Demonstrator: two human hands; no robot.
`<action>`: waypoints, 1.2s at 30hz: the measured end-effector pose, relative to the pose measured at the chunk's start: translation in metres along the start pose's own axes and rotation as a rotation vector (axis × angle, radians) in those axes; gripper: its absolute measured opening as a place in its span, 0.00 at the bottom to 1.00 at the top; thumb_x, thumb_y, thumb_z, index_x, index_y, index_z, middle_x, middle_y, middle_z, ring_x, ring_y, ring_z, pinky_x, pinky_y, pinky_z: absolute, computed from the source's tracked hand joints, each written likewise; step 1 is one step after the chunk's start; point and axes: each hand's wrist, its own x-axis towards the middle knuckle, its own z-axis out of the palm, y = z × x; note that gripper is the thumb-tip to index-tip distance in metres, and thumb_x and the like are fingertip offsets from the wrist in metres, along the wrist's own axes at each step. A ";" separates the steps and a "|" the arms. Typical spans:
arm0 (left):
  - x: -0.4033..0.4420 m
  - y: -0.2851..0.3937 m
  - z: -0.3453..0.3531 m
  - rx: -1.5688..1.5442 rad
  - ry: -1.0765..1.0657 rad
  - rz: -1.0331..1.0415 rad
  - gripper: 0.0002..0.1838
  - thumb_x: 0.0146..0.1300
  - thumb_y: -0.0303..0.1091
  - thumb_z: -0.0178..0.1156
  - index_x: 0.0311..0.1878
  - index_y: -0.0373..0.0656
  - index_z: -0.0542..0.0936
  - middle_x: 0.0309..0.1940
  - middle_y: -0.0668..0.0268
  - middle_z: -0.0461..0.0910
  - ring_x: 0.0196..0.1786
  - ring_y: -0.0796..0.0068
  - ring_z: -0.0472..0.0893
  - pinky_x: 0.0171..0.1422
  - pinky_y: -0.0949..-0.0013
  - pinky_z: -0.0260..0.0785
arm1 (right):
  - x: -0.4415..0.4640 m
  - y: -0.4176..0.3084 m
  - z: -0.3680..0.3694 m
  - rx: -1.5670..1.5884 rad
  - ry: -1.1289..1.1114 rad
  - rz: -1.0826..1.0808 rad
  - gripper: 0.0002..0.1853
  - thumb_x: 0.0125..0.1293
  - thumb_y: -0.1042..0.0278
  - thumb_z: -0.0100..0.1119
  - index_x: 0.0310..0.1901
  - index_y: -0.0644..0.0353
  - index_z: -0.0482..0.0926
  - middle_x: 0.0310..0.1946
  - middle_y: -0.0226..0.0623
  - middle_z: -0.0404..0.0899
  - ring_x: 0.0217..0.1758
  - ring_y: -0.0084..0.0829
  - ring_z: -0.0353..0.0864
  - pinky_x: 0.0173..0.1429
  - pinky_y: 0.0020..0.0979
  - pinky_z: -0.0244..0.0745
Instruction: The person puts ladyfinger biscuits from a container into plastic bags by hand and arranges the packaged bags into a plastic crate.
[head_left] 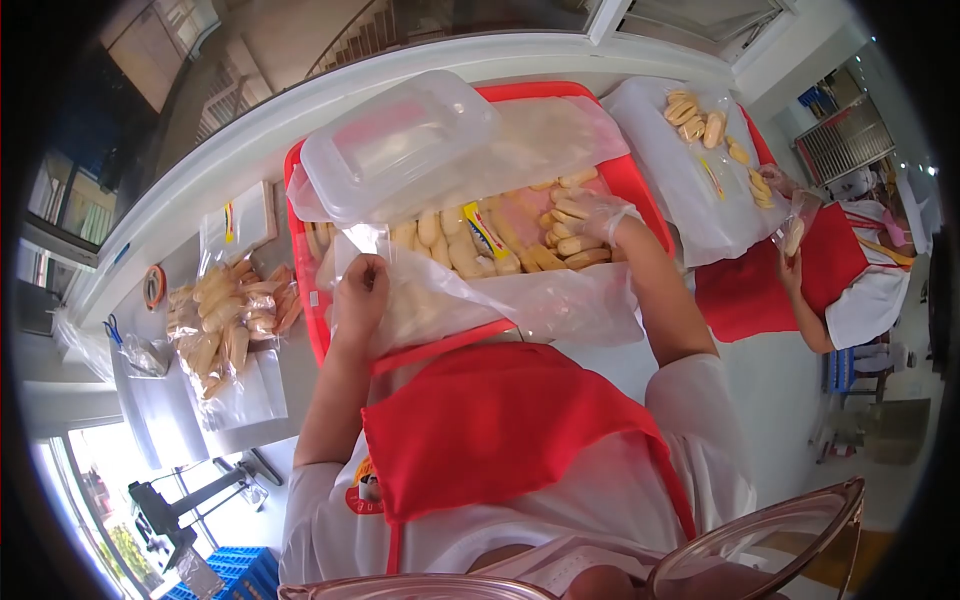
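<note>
A red tray (653, 190) lined with translucent sheets holds rows of pale finger-shaped biscuits (432, 236). My left hand (362, 292) is closed at the tray's left side, pinching what looks like a shiny clear plastic bag (362, 238); its fingertips are partly hidden. In a clear glove, my right hand (602, 218) curls over several biscuits at the tray's right end. Between the hands, a small yellow, red and blue label (485, 230) lies on the biscuits. A translucent plastic container (400, 140) rests on the tray's far side.
Filled bags of biscuits (225, 315) lie at left, near scissors (113, 330), a tape roll (154, 286) and a stack of clear bags (238, 222). At right, a co-worker in a red apron (775, 275) handles biscuits beside another lined tray (665, 160).
</note>
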 end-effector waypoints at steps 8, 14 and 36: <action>-0.001 0.007 0.003 -0.169 0.104 0.179 0.16 0.57 0.16 0.45 0.45 0.39 0.76 0.26 0.69 0.65 0.27 0.84 0.66 0.30 0.80 0.61 | -0.008 0.011 0.022 0.050 0.244 0.003 0.26 0.54 0.65 0.58 0.56 0.48 0.66 0.55 0.40 0.67 0.57 0.37 0.68 0.56 0.35 0.64; -0.006 0.011 -0.001 -0.136 0.001 0.210 0.15 0.56 0.15 0.44 0.40 0.38 0.79 0.29 0.67 0.67 0.27 0.83 0.68 0.30 0.80 0.61 | -0.015 -0.010 0.011 0.078 0.380 -0.008 0.24 0.53 0.68 0.57 0.53 0.51 0.68 0.48 0.44 0.73 0.53 0.40 0.71 0.55 0.33 0.66; -0.023 0.044 0.017 -0.193 0.000 0.062 0.09 0.57 0.20 0.52 0.41 0.40 0.77 0.26 0.68 0.71 0.24 0.82 0.68 0.30 0.78 0.61 | -0.055 -0.122 0.060 0.146 0.681 -0.953 0.25 0.50 0.73 0.61 0.52 0.53 0.71 0.45 0.38 0.75 0.46 0.42 0.74 0.48 0.36 0.71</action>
